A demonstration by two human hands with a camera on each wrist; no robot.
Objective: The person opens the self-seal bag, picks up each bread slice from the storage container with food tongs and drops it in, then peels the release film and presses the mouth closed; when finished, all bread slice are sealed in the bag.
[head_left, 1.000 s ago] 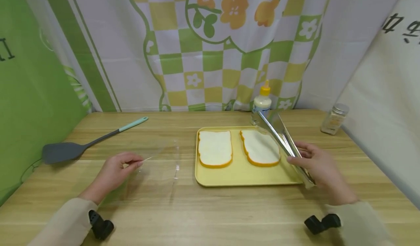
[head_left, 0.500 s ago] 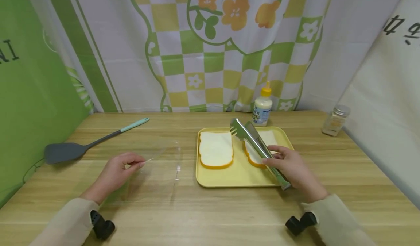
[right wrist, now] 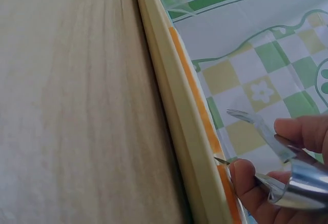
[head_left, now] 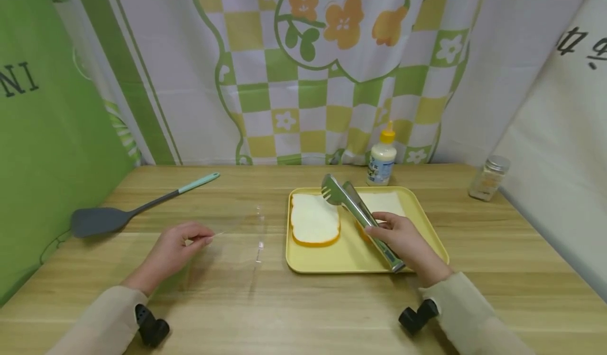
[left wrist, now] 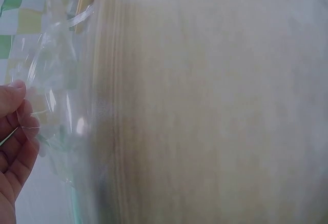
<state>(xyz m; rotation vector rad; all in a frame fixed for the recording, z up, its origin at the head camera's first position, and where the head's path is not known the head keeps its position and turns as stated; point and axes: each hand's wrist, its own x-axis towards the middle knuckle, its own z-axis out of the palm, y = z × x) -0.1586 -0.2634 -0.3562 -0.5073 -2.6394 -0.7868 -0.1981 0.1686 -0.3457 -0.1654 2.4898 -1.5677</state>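
Now | right hand (head_left: 403,242) grips tongs (head_left: 356,213) over tray (head_left: 433,234); left hand (head_left: 173,249) pinches clear bag (head_left: 232,234) edge

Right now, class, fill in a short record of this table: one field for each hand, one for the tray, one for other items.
left hand: pinches the edge of a clear plastic bag
right hand: holds metal tongs, tips over the left bread slice
tray: yellow, two bread slices; the right bread slice partly hidden
other items: grey spatula, squeeze bottle, spice jar
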